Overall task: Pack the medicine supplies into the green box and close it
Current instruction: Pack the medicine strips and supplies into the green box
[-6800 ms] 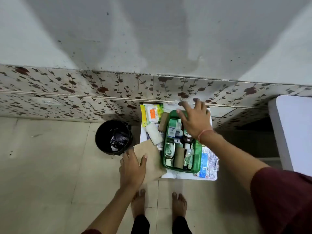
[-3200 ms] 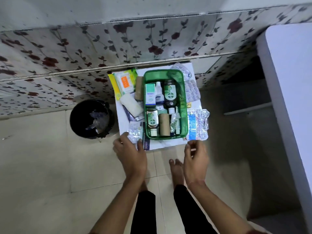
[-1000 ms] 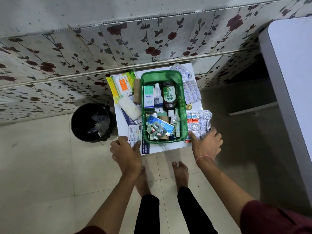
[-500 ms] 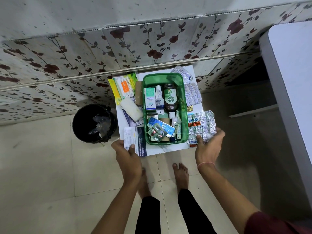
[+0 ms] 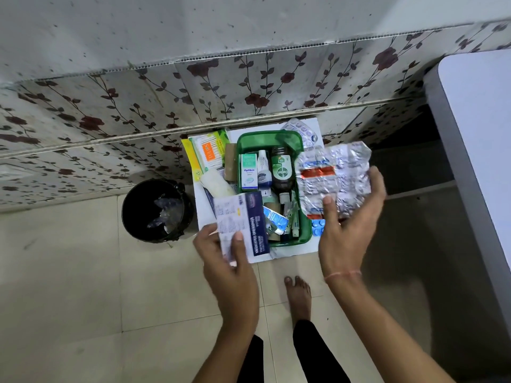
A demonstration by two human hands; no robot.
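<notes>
Packing partly done, lid not seen, box not closed.
Near: left hand grasps dressing packet; right hand grasps foil blister strips, both above counter.
Middle: green box on counter holds Optibex carton, Dettol bottle, strips.
Far left, still unpacked: cotton bud pack, gauze roll.

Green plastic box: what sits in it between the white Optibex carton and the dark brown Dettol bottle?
In the head view, a small white dropper bottle stands between the Optibex carton and the Dettol bottle, inside the green box.
</notes>
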